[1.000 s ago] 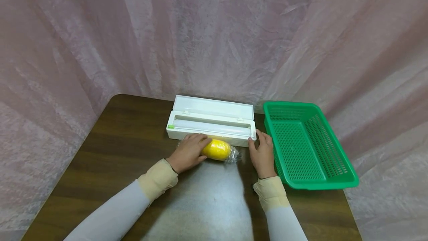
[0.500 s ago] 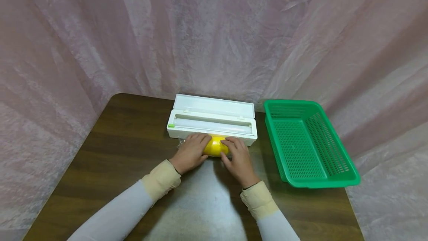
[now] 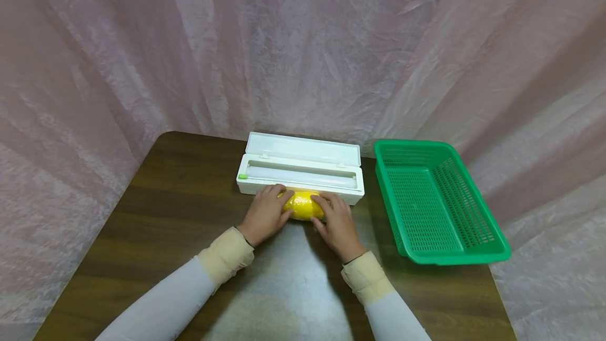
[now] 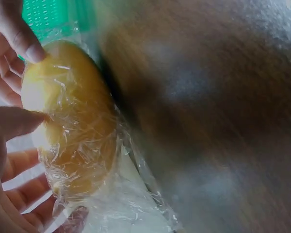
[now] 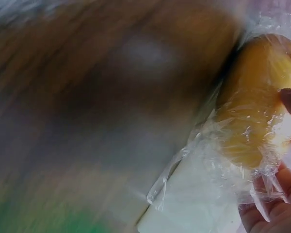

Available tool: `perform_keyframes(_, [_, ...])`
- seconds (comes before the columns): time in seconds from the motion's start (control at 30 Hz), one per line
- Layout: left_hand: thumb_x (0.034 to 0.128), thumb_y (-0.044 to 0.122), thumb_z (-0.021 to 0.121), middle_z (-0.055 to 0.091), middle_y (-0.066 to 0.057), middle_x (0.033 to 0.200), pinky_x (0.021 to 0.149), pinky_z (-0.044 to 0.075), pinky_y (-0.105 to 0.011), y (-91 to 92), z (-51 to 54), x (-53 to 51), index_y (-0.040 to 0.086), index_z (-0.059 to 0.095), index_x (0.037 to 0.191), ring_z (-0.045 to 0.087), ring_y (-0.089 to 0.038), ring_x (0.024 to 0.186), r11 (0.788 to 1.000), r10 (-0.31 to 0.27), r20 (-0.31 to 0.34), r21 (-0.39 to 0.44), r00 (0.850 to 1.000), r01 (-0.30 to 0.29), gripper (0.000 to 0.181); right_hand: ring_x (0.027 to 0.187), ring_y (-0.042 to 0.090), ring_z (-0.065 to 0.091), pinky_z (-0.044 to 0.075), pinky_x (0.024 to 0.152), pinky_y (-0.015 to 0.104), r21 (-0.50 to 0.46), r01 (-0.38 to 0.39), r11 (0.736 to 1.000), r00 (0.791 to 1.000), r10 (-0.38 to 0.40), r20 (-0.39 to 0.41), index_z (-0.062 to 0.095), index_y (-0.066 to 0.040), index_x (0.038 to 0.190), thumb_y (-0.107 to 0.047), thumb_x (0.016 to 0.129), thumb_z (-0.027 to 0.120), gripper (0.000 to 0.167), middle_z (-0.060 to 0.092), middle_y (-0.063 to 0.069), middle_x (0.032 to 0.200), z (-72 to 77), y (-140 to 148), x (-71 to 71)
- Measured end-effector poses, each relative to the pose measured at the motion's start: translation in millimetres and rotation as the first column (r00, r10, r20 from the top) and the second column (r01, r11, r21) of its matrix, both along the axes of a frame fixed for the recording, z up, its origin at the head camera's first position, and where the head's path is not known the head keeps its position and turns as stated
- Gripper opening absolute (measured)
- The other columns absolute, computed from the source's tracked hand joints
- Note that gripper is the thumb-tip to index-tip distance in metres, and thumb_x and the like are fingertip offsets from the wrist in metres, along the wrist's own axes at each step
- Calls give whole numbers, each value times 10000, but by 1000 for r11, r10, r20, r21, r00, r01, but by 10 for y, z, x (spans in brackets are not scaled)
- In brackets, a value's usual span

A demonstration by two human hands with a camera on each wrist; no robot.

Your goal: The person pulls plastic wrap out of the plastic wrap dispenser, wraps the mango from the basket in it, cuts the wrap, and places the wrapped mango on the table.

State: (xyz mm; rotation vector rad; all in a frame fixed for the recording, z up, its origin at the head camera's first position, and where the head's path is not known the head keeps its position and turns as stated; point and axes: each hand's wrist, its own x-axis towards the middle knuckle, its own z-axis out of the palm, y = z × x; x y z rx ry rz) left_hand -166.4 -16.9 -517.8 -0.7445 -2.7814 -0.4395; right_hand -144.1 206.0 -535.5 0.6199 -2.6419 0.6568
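A smooth yellow oval, melon-like thing (image 3: 303,206) lies sideways against the front of a white cling film box (image 3: 303,149). Clear cling film (image 4: 131,204) covers it and trails crumpled past its end in both wrist views. My left hand (image 3: 264,213) grips its left end between thumb and fingers, while my right hand (image 3: 340,225) holds the right end the same way. Both thumbs are on the near side. Inside the box, whose lid is tipped back, a film roll (image 3: 303,176) shows. The hands hide the yellow thing's two ends in the head view.
To the right stands a green perforated basket (image 3: 421,214) with nothing in it. A small green slider (image 3: 243,176) sits at the box's left front corner. Behind the brown wooden table (image 3: 189,172) hangs a pink curtain (image 3: 303,57).
My right hand has come left from the box's right end and taken hold of the yellow thing's right end, covering the twisted film there. The left hand has stayed on the left end.
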Motion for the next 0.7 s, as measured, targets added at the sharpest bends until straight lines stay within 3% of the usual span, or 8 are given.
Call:
perform_keyframes(0.3, [975, 270, 675, 656, -113, 1233, 944, 517, -503, -23, -38, -70, 118, 648, 1268, 612, -338, 1104, 998, -27, 5, 53, 1000, 27, 331, 1228, 362, 554, 449, 1033, 545, -43, 13, 999, 995, -9, 103, 621, -158, 1351, -231, 909, 765, 471, 583, 111, 1381, 25, 4, -46])
perform_keyframes(0.47, [990, 257, 645, 667, -115, 1223, 952, 517, -502, -21, -39, -84, 114, 662, 1263, 619, -339, 1104, 999, -18, 15, 36, 1000, 17, 309, 1240, 370, 545, 452, 1014, 563, 15, -10, 1000, 996, 8, 90, 580, -155, 1374, -302, 843, 830, 605, 569, 118, 1375, 31, -1, -50])
perform_keyframes(0.7, [901, 401, 746, 637, -122, 1294, 1017, 483, -511, -35, -5, -108, 102, 632, 1331, 591, -328, 1175, 999, -33, 102, -14, 994, 35, 537, 1260, 343, 517, 431, 1034, 535, 110, -31, 993, 999, 27, 36, 529, -149, 1392, -282, 768, 896, 736, 546, 109, 1378, -13, 10, -67])
